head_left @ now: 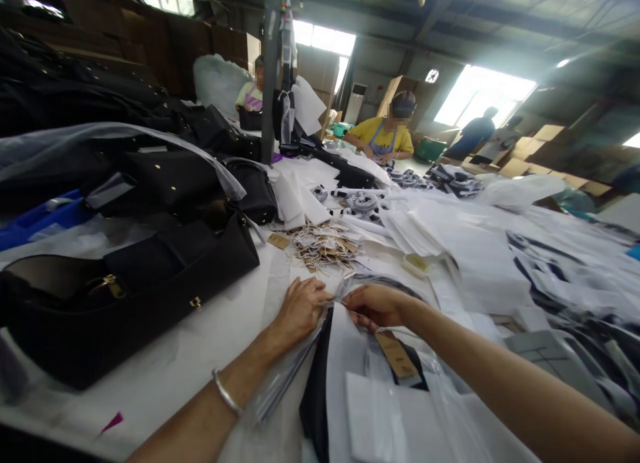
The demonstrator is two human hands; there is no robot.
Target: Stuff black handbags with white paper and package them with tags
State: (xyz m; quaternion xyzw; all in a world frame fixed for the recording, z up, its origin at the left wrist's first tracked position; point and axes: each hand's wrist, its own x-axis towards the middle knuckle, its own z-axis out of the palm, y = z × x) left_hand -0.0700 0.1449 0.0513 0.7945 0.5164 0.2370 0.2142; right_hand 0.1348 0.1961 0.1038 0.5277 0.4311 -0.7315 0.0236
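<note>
My left hand (301, 308) has its fingers bent together at the top edge of a clear plastic bag (287, 376). Right beside it, my right hand (373, 306) pinches at the same spot, where a thin strap or cord seems to pass; what lies between the fingertips is too small to make out. Below the hands lies a black item (316, 389) with white paper sheets (340, 369) over it. A brown tag (397, 356) rests under my right forearm. A silver bracelet circles my left wrist.
A large black handbag (135, 296) with gold fittings lies at the left, more black bags behind it. Stringed tags (327, 244) are heaped beyond my hands. White sheets (480, 263) spread rightwards. A person in yellow (383, 136) works across the table.
</note>
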